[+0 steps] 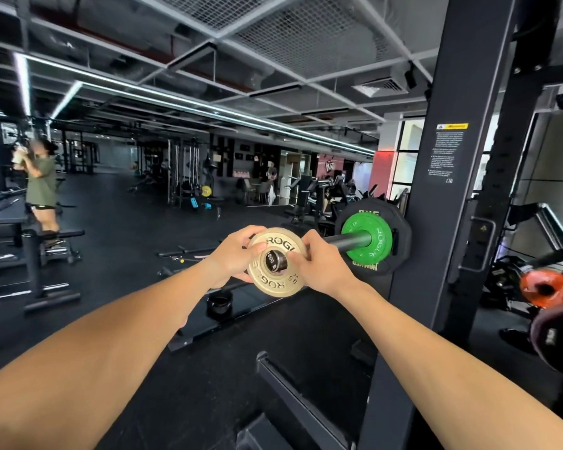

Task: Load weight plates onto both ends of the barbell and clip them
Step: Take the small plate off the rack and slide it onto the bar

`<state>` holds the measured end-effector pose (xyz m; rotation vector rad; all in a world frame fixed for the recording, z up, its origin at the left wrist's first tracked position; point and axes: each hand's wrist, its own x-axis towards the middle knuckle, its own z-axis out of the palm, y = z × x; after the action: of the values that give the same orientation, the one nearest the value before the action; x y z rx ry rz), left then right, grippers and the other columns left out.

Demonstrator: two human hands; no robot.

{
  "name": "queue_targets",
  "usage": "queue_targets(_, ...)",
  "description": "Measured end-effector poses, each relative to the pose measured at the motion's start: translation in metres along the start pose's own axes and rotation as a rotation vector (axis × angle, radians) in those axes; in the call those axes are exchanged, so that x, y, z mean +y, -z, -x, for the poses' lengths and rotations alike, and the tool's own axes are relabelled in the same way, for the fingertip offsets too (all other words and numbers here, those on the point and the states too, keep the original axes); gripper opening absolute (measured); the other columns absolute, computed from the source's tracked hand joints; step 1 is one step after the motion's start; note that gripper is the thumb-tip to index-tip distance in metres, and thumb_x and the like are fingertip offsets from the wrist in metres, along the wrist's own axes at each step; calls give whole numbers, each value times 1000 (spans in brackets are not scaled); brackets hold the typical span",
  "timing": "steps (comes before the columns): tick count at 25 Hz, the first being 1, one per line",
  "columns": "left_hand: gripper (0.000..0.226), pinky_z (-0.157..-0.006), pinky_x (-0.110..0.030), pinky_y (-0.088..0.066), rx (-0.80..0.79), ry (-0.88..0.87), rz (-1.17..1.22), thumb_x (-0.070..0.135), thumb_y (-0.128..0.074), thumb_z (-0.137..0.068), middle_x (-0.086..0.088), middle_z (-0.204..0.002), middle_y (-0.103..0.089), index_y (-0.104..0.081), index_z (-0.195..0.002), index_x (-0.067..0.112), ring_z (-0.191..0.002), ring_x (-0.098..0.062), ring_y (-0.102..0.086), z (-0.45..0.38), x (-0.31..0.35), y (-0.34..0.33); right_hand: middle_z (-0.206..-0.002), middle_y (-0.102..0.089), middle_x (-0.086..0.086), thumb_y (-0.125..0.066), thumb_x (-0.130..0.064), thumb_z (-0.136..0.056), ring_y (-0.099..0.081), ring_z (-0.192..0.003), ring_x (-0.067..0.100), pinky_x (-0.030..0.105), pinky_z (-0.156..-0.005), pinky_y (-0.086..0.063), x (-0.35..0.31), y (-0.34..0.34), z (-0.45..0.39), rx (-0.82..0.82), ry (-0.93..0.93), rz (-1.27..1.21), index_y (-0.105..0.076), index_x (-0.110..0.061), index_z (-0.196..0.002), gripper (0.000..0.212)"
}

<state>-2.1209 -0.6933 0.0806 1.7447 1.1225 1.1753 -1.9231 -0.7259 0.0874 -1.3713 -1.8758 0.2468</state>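
Observation:
A small tan weight plate [273, 280] sits at the very tip of the barbell sleeve [348, 241], with the sleeve's end showing through its centre hole. My left hand [233, 259] grips the plate's left rim and my right hand [322, 266] grips its right rim. Farther along the sleeve, a green plate [376, 237] rests against a larger black plate [400, 228] by the rack upright. No clip can be seen on the sleeve.
The black rack upright [452, 190] stands right of the bar. An orange plate [548, 287] and a dark plate [556, 336] are stored at the right. A black round object [220, 305] lies on the floor below. A person [41, 186] stands far left among benches.

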Motion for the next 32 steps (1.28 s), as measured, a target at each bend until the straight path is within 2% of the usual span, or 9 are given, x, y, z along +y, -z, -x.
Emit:
queue_targets(3, 24, -83, -58, -61, -77, 1, 54, 19, -56, -103, -6, -120, -67, -62, -119, 37, -110, -25, -69, -15, -14, 13, -74, -56, -2, -60, -31, -97, -54, -68, 17, 33, -61, -44, 3, -11, -5, 8, 36, 27, -45, -13, -94, 24)
queue_targets(7, 26, -82, -58, -61, -189, -48, 71, 20, -58, -102, -9, -123, -67, -61, -125, 30, -113, -25, -69, -43, -24, 22, -70, -58, 1, -64, -31, -93, -54, -67, 22, 41, -65, -47, 1, -10, -17, 37, 61, 121, -44, -15, -86, 26)
queue_targets(11, 27, -82, -59, -61, -294, -106, 34, 21, -63, -100, -11, -120, -68, -62, -126, 25, -107, -35, -71, -76, -30, 16, -70, -60, 2, -66, -31, -93, -57, -67, 23, 39, -62, -46, 12, -4, -23, 81, -9, 197, -47, -13, -88, 26)
queue_targets(17, 25, -65, -26, -61, -411, -232, -68, 18, -73, -92, -11, -109, -69, -68, -117, 19, -93, -22, -73, -117, -33, 19, -73, -62, 0, -69, -33, -92, -60, -72, 26, 42, -63, -49, 18, -6, -31, 182, -107, 327, -51, -16, -91, 25)
queue_targets(21, 23, -68, -37, -65, -475, -306, -70, 12, -73, -92, -14, -109, -69, -67, -114, 15, -96, -26, -74, -138, -35, 9, -77, -65, 2, -64, -32, -94, -62, -72, 28, 44, -62, -52, 22, -10, -34, 253, -147, 427, -52, -15, -97, 21)
queue_targets(25, 24, -72, -46, -64, -341, -380, -180, 25, -77, -88, -4, -95, -69, -66, -108, 18, -92, -26, -71, -162, -36, -20, -91, -72, 8, -56, -38, -97, -65, -80, 36, 47, -69, -55, 41, -9, -44, 307, -265, 536, -53, -14, -115, 29)
queue_targets(27, 37, -72, -43, -63, -253, -300, -226, 38, -80, -83, -1, -93, -62, -62, -105, 14, -90, -25, -67, -179, -42, -37, -94, -73, 10, -55, -38, -98, -66, -85, 38, 47, -72, -55, 58, -8, -53, 332, -289, 541, -52, -15, -120, 31)
queue_targets(30, 47, -59, -30, -59, -398, -59, -26, 43, -81, -82, -6, -93, -65, -52, -94, 8, -77, -18, -68, -209, -48, -62, -103, -70, 11, -56, -38, -99, -65, -91, 37, 47, -78, -54, 87, 2, -70, 354, -319, 486, -52, -18, -123, 31)
queue_targets(32, 45, -60, -29, -58, -463, -30, 30, 44, -81, -81, -8, -87, -71, -51, -88, 11, -67, -15, -71, -231, -50, -75, -105, -66, 11, -57, -36, -99, -63, -91, 37, 45, -80, -53, 106, 11, -83, 364, -327, 481, -53, -18, -121, 29)
